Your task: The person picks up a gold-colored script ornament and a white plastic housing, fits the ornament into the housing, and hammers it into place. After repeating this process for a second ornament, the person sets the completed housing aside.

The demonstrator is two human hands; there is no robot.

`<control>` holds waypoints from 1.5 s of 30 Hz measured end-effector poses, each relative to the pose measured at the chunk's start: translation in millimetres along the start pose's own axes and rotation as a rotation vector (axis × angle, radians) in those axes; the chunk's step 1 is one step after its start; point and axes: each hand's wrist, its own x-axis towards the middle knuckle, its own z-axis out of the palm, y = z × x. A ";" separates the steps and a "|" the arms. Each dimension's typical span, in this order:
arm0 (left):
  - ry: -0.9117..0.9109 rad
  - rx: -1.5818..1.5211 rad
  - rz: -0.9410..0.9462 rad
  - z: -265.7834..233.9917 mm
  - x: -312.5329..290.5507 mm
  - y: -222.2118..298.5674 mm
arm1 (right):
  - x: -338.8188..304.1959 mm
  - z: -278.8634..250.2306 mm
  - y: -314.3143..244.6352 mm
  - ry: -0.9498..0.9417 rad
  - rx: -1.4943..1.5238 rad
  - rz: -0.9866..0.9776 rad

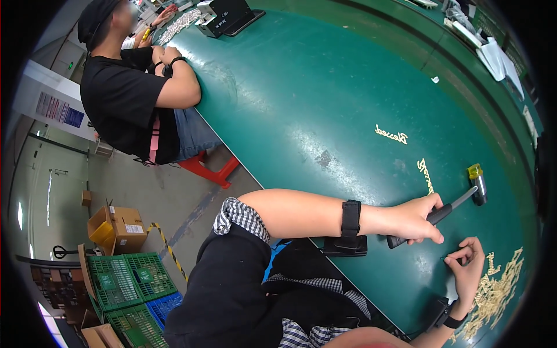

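Note:
My left hand is wrapped over the black grip of a hammer, which lies along the green table top. The hammer's head points to the far right and has a clear yellow face at one end and a dark one at the other. To the right and nearer, my right hand is closed in a pinch, fingertips low over the table. A tiny thing at those fingertips is too small to name. Beside this hand spreads a pile of pale script-letter cutouts. Another pale lettering cutout lies just beyond my left hand.
A further pale lettering cutout lies farther off on the green table. A black device stands at the far end. At the left, a person sits on a red stool. Green crates and a cardboard box are on the floor.

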 end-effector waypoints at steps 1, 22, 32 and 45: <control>-0.001 0.001 -0.002 0.6 -0.1 0.6 | -0.8 0.9 0.4 0.021 -0.024 -0.005; -0.009 -0.025 0.001 0.5 0.6 1.3 | -10.6 15.2 -3.1 0.188 -0.028 0.040; -0.023 -0.049 0.004 0.7 3.4 -1.4 | -6.0 10.0 4.8 0.134 0.070 -0.020; 0.003 -0.014 0.002 1.8 1.7 -3.2 | 13.3 31.2 20.0 0.315 0.120 -0.246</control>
